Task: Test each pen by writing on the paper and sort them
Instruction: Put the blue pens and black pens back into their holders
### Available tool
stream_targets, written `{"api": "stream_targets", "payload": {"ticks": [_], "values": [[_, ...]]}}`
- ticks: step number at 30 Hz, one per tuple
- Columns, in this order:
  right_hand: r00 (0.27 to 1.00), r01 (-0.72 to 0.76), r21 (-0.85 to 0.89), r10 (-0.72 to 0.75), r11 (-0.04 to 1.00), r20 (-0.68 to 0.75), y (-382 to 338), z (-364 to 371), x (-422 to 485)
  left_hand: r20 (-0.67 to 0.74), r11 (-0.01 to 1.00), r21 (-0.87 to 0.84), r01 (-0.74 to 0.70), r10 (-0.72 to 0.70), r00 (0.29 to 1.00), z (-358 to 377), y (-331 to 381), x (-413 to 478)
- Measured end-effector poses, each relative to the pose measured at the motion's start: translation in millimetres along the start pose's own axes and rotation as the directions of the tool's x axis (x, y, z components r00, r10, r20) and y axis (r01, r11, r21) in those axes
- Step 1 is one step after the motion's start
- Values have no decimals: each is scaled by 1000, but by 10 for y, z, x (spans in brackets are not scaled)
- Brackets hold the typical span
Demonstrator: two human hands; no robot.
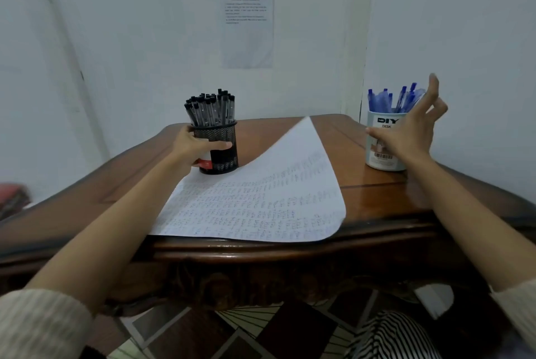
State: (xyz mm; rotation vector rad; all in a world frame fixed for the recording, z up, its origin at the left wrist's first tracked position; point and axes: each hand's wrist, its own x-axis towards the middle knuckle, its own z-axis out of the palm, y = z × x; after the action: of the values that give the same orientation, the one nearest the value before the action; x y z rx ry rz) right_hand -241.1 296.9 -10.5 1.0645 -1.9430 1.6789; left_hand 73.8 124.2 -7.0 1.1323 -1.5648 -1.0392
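Note:
A black mesh pen holder (224, 150) full of black-capped pens (211, 108) stands at the table's far left. My left hand (193, 147) grips its side, thumb across the front. A white cup (377, 138) marked DIY DESK holds several blue pens (390, 99) at the far right. My right hand (412, 129) is spread in front of the cup, thumb near its side, fingers raised beside the blue pens and holding nothing. A large sheet of paper (261, 199) covered in written lines lies between the holders, its far corner lifted.
The dark wooden table (377, 199) has a carved front edge, and the paper overhangs it slightly. White walls close in behind and to the right, with a printed notice (248, 28) on the back wall. A red object (13, 195) sits at the far left.

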Motion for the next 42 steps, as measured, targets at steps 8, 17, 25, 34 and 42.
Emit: {"api": "stream_targets", "payload": {"ticks": [8,17,25,34,42], "values": [[971,-210,13,207,978,122,13,16,-19,120,997,78,6,-16,993,-23,40,-25],[925,-256,134,202,957,322,-328,386,247,-89,998,12,-60,61,994,73,114,189],[892,-277,221,164,935,422,-641,1203,364,-214,984,-52,-170,155,965,474,197,711],[871,-270,264,118,926,477,-543,1917,525,-178,968,173,-182,212,961,672,-14,1153],[850,-300,269,129,915,511,-423,2274,553,-142,985,114,-127,143,980,870,-87,1322]]}}
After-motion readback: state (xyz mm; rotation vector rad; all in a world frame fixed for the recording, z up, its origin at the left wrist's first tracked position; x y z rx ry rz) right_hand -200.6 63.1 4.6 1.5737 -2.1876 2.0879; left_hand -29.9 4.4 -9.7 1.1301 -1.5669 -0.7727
